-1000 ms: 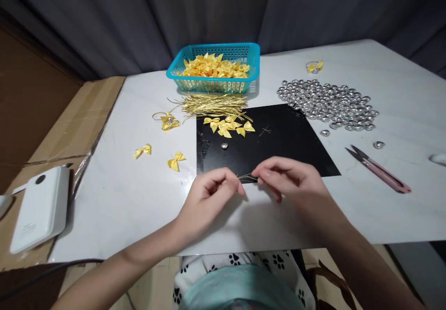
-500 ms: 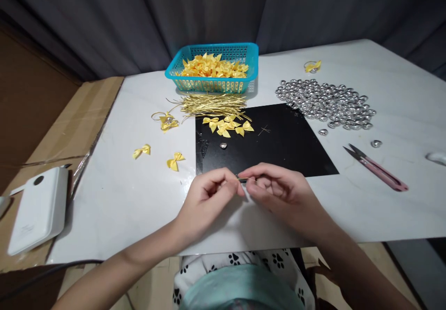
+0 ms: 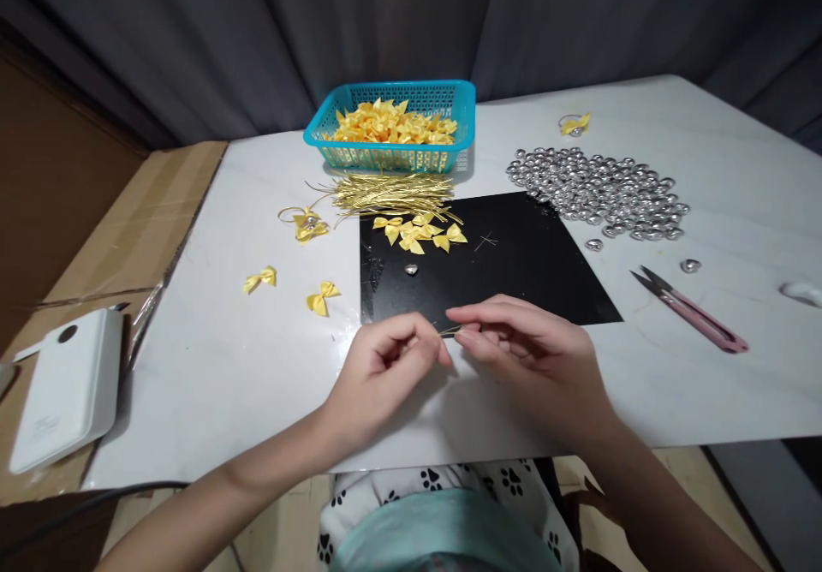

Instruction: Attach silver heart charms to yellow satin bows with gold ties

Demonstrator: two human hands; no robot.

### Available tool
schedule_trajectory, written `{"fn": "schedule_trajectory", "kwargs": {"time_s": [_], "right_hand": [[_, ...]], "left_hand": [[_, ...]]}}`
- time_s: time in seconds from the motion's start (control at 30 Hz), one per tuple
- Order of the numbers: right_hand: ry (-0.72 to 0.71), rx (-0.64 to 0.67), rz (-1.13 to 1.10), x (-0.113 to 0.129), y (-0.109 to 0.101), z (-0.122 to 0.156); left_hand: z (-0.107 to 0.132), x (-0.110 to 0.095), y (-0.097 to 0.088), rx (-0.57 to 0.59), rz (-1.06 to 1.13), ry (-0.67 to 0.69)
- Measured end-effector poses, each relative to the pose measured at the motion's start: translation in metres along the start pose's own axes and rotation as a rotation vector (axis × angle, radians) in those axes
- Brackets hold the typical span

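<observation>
My left hand [image 3: 386,368] is closed, thumb and forefinger pinching one end of a thin gold twist tie [image 3: 450,330]. My right hand [image 3: 540,360] has its thumb and forefinger closed around the other end, its remaining fingers curled beneath. Just a short bit of the tie shows between the hands, at the near edge of a black mat [image 3: 514,272]. On that mat lie several yellow ribbon bows [image 3: 420,231], one silver heart bead [image 3: 412,270] and a few crossed wire bits [image 3: 486,241]. Gold twist ties [image 3: 391,193] are heaped at the mat's far edge.
A blue basket [image 3: 389,145] of yellow bows stands at the back. Silver beads [image 3: 604,191] are piled to the right, near pink-handled thread snips [image 3: 693,311]. Loose bows [image 3: 322,298] lie left of the mat. A white power bank [image 3: 68,392] rests on cardboard [image 3: 138,229].
My right hand has shifted slightly right and up, its forefinger now straighter over the tie. My left hand keeps its pinch in nearly the same place.
</observation>
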State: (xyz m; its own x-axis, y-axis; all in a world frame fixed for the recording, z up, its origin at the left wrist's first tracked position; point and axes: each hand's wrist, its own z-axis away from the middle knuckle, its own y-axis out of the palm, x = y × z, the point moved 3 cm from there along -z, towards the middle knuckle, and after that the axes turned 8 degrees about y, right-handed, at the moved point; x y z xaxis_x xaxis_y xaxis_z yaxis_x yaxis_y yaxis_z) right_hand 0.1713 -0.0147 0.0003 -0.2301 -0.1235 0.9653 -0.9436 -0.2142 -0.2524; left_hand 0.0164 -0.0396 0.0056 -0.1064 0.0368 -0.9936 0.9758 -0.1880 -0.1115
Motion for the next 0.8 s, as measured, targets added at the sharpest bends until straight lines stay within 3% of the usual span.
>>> {"fn": "schedule_trajectory", "kwargs": {"time_s": [0.2,0.43,0.6,0.8], "right_hand": [[-0.036,-0.022,0.053,0.0,0.0,-0.001],[0.428,0.027,-0.185,-0.011,0.005,0.004],[0.282,0.167,-0.381,-0.007,0.021,0.016],[0.336,0.204,-0.742,-0.013,0.036,0.023]], "left_hand": [[0.0,-0.001,-0.001,-0.004,0.004,-0.001],[0.0,0.0,0.0,-0.021,0.052,0.018],[0.001,-0.001,0.001,-0.036,0.146,0.077],[0.0,-0.004,0.002,-0.031,0.212,0.091]]}}
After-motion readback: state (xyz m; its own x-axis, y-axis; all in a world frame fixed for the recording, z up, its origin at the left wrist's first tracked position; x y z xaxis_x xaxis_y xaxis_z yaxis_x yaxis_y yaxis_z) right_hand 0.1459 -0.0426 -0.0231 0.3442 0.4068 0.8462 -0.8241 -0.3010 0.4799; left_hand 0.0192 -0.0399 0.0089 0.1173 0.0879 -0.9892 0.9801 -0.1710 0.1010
